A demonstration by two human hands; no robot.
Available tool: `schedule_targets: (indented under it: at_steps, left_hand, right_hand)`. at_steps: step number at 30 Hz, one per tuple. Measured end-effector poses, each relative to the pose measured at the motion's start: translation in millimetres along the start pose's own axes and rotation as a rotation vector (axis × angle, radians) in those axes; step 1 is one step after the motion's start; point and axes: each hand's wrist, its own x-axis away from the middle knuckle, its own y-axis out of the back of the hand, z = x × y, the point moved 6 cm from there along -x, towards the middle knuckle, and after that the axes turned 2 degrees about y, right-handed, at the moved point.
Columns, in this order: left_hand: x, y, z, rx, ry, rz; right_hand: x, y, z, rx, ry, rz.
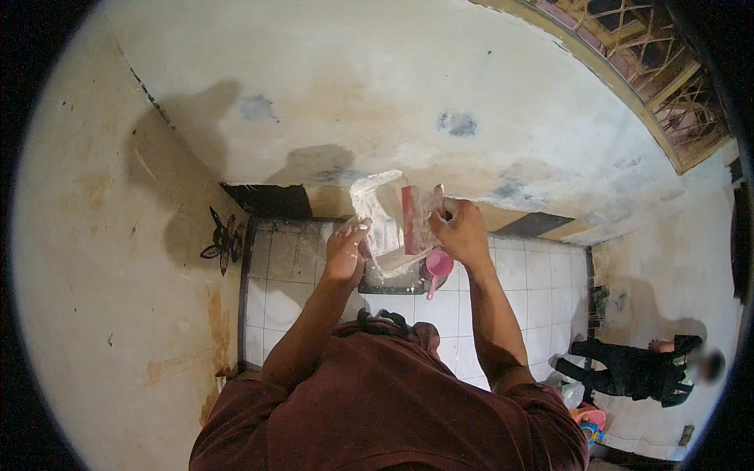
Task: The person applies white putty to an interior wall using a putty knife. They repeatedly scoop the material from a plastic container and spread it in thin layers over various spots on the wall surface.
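Note:
My left hand (346,250) grips the left side of a whitish rectangular plastic tub (367,188), its thumb over the rim. White paste is smeared over the tub's walls and inside. In my right hand (463,229) is a wide flat scraper (408,220) with a red edge, its face coated in pale paste. The scraper stands over the tub's right side; whether the two touch, I cannot tell. White flecks show on my left fingers. Just below the tub is a pink dipper (439,264) with its handle pointing toward me.
A dark, paste-spotted surface (390,282) lies under the tub on white floor tiles (290,267). Ahead rises a patchy wall (393,94) with grey spots. Another person (636,369) stands at the right, near colourful plastic items (591,420). A dark flower-shaped ornament (222,242) hangs left.

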Motion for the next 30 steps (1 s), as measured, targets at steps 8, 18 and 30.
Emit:
schedule_targets:
  at_steps: [8,18,30]
  left_hand:
    - [-11,-9,-3,-0.013,-0.046,0.009]
    - [-6,-44,-17,-0.211,-0.081,0.009]
    - [-25,-68,-15,-0.274,-0.217,0.078]
  right_hand:
    - [-12,-11,-13,0.022,-0.004,-0.024]
    - [-23,-11,-33,0.128,0.060,-0.161]
    - [-43,-10,-55,0.096,0.130,-0.076]
